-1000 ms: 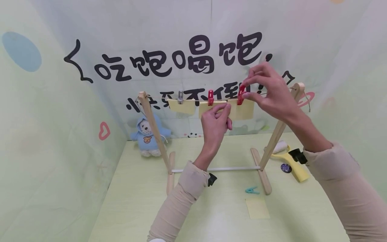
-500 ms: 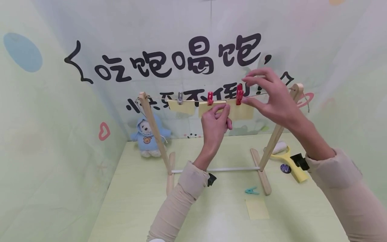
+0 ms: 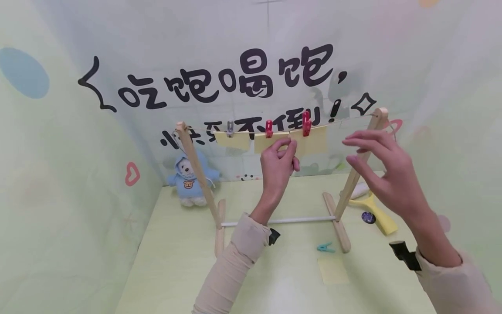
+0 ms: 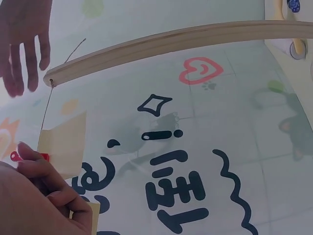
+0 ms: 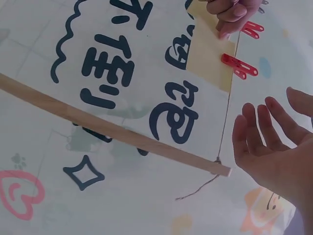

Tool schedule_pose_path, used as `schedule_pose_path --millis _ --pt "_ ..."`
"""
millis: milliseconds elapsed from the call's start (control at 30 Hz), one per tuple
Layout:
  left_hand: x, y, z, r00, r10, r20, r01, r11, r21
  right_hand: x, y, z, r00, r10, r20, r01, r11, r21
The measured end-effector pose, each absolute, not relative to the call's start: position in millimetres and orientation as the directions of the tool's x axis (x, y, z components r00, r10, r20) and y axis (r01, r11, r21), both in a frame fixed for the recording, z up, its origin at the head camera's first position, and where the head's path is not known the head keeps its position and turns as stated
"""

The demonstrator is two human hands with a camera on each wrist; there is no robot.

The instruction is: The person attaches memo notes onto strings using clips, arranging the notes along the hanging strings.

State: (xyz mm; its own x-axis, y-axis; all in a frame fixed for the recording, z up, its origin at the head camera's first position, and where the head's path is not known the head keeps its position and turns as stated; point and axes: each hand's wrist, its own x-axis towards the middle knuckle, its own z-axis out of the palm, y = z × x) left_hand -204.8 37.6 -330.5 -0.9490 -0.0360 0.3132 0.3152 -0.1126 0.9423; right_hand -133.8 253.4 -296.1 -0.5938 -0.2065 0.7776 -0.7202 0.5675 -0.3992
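Observation:
Three pale yellow paper notes hang from a thin string, held by a grey clothespin at left and red clothespins at the middle and right. My left hand pinches the upper left corner of the right-hand note between thumb and forefinger, partly covering the middle note. The right red clothespin grips that right-hand note on the string; the middle red clothespin sits just above my left hand. My right hand is off to the right, fingers spread and holding nothing, also seen in the right wrist view.
The string is tied between the wooden posts of a stand with a white crossbar. On the table lie a teal clothespin, a loose note, a yellow-handled roller and a dark round disc. A blue-hooded plush toy sits at left.
My right hand has let go of the right red clothespin and moved right and down, away from the string. The clothespin stays on the note; my left hand keeps its pinch.

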Motion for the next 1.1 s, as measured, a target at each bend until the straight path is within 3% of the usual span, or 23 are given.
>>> schedule_pose_path --millis 533,633,867,1100 --pt "-197.9 31.0 -385.4 -0.963 0.045 0.266 0.268 0.055 0.962 -96.6 291.1 -418.4 -0.817 -0.244 0.523 -0.542 0.636 -0.549" --pt "-189.7 34.2 -412.1 -0.968 0.104 0.228 0.240 0.133 0.962 -91.2 296.0 -435.5 -0.826 -0.243 0.508 -0.531 0.636 -0.560" --pt "-142.2 51.8 -504.3 -0.956 0.277 0.091 0.225 0.502 0.835 -87.6 302.3 -464.4 -0.832 -0.254 0.494 -0.531 0.623 -0.574" --pt "-102.9 71.2 -576.8 -0.953 0.302 0.000 0.205 0.650 0.732 -90.2 306.2 -481.5 -0.837 -0.266 0.479 -0.530 0.617 -0.582"
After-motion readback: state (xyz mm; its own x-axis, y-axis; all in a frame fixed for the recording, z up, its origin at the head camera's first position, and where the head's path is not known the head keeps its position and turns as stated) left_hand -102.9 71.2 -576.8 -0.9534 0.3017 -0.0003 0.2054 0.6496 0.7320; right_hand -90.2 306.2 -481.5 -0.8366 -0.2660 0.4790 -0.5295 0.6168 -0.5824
